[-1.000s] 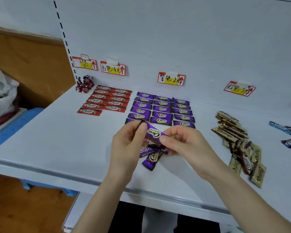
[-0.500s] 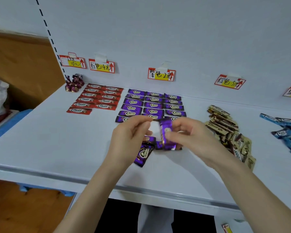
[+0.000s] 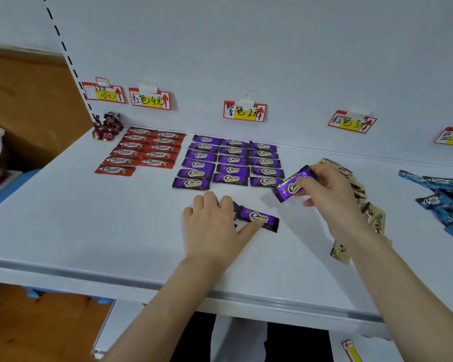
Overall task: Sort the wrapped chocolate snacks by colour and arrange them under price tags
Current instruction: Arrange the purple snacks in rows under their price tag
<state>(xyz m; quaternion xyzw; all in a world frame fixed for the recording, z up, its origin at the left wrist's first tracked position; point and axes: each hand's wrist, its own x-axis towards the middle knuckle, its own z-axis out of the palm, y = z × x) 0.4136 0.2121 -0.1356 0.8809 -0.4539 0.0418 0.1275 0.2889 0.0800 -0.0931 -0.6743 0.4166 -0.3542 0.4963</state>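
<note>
Pinching a purple foil-wrapped chocolate bar [image 3: 289,186] in the right hand [image 3: 332,194]; resting the flat left hand [image 3: 212,226] on a second purple bar [image 3: 259,218] on the white shelf [image 3: 89,231].

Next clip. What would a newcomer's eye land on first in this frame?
The neat purple grid under the middle tag at the back of the shelf, with red rows to its left. Just in front, the right hand holds a purple bar by the grid's right edge, while the left hand rests on loose purple bars. An untidy brown heap and a blue heap lie at the right.
</note>
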